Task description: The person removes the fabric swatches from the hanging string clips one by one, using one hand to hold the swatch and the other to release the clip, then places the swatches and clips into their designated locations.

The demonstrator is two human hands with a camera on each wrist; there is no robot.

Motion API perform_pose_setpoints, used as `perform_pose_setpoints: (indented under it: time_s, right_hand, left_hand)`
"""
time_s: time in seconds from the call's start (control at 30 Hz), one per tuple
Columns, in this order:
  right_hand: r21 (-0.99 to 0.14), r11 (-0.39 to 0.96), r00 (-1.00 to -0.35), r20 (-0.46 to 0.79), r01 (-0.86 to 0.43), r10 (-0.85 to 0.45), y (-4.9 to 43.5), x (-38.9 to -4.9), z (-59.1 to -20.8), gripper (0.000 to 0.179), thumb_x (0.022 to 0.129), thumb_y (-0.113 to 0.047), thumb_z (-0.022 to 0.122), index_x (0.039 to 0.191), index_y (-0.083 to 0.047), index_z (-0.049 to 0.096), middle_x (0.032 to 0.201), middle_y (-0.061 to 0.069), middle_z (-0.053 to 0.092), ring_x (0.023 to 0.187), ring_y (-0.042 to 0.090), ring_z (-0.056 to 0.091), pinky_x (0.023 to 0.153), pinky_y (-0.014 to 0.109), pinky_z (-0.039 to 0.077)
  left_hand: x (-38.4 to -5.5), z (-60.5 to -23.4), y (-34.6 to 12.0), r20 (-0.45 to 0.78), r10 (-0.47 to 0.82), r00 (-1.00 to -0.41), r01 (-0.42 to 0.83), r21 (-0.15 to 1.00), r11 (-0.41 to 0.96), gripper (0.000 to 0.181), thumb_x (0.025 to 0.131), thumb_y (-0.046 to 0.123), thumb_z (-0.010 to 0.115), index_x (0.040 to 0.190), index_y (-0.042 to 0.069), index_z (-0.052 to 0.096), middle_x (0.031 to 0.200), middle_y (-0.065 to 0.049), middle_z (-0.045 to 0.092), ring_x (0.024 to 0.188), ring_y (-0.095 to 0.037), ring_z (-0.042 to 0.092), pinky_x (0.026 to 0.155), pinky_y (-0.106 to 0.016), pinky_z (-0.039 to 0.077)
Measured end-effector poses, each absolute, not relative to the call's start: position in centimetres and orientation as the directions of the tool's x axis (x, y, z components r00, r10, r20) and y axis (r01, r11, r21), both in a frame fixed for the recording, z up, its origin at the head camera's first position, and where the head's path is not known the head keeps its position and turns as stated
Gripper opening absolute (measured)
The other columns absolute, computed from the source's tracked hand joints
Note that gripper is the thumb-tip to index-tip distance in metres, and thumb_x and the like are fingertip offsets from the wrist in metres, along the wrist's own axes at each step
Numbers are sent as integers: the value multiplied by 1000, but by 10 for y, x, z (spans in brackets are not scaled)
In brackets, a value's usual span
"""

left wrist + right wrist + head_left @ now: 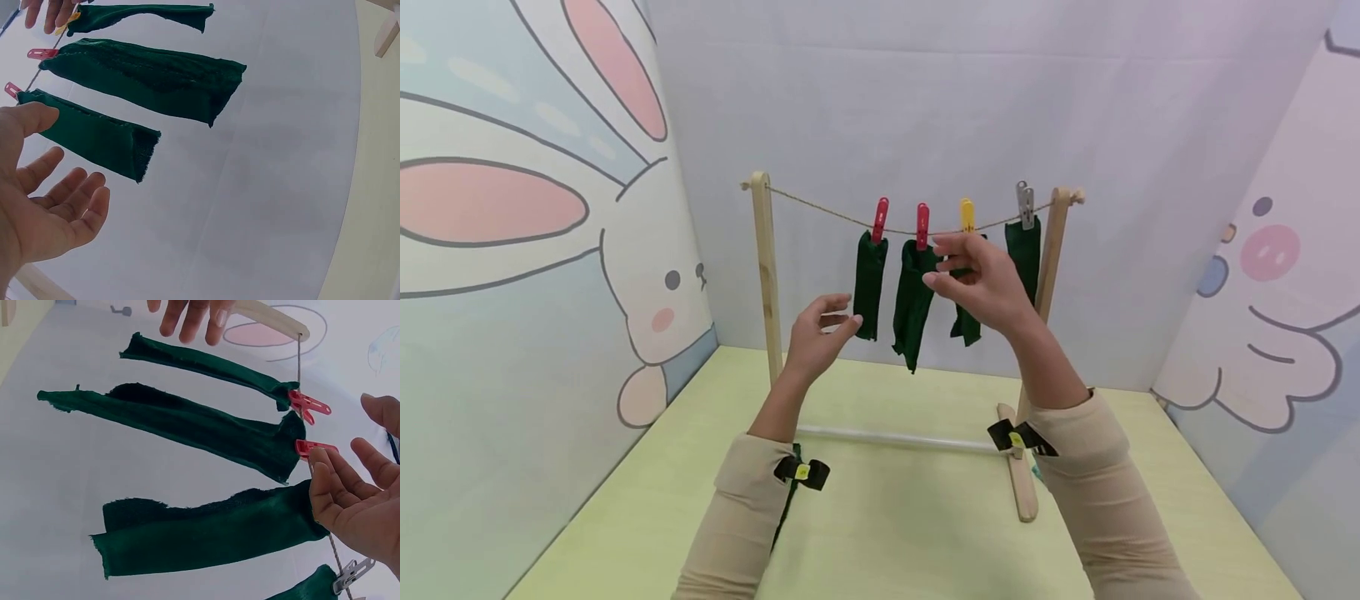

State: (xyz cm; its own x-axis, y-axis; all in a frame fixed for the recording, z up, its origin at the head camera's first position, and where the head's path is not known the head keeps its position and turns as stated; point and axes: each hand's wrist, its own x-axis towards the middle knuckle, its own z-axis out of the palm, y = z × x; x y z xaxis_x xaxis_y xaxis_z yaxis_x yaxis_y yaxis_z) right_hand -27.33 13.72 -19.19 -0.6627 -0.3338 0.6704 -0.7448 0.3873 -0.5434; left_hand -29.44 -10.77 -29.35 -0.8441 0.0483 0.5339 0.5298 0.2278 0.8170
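Several dark green cloth strips hang from a thin rope. A red clothespin holds the leftmost strip, and another red clothespin the second strip. A yellow clothespin is at the third strip, and a grey clothespin at the rightmost strip. My left hand, thumb and fingers apart, is beside the leftmost strip's lower part and holds nothing. Just by the second red clothespin, my right hand has loosely bent fingers with nothing in them, partly covering the third strip.
Wooden posts, left and right, carry the rope. A pale crossbar runs low between them, with a wooden foot at right. Dark green fabric shows beside my left sleeve on the light yellow table. Cartoon-printed walls stand on both sides.
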Motion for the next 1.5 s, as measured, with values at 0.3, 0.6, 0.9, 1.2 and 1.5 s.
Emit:
perform_pose_setpoints:
  time_s: [0.3,0.6,0.9,1.2,1.5]
  right_hand:
    - [-514,359,-619,718,-779,-317,122,-277,-184,40,88,-14,66,123,0,53,116,15,60,97,23,60,80,37,49]
    - [-506,309,-589,740,-805,-324,106,-280,-179,41,89,-8,63,127,2,51,121,15,57,105,24,56,85,36,47]
    - [-534,314,-616,726,-785,-306,91,-283,-170,42,89,-8,62,128,1,50,128,11,54,110,22,55,87,36,47]
    - [-649,360,-739,625,-670,-250,72,-288,-160,47,89,-15,63,132,-4,48,131,8,52,115,20,52,86,31,47]
    - [-746,327,-815,542,-579,-207,62,-288,-154,49,90,-12,61,136,-6,43,134,10,49,102,18,56,83,29,48]
  left_hand:
    - [-304,-294,-101,499,14,-866,492,848,199,37,89,20,64,122,7,55,122,-8,54,105,-22,55,83,-38,49]
    - [-310,-303,-97,454,-3,-891,447,877,176,37,90,15,62,125,8,55,125,-13,52,111,-27,51,86,-40,47]
    - [-312,-311,-97,425,41,-904,427,899,100,39,91,7,59,130,5,51,125,-16,51,108,-30,55,87,-41,46]
    - [-311,-311,-98,434,23,-901,433,891,136,31,90,-1,56,122,2,56,111,-15,58,94,-27,62,82,-37,48]
    - [-315,-315,-100,448,9,-894,442,878,185,19,90,-3,56,107,-1,63,97,-13,60,83,-31,59,69,-28,46]
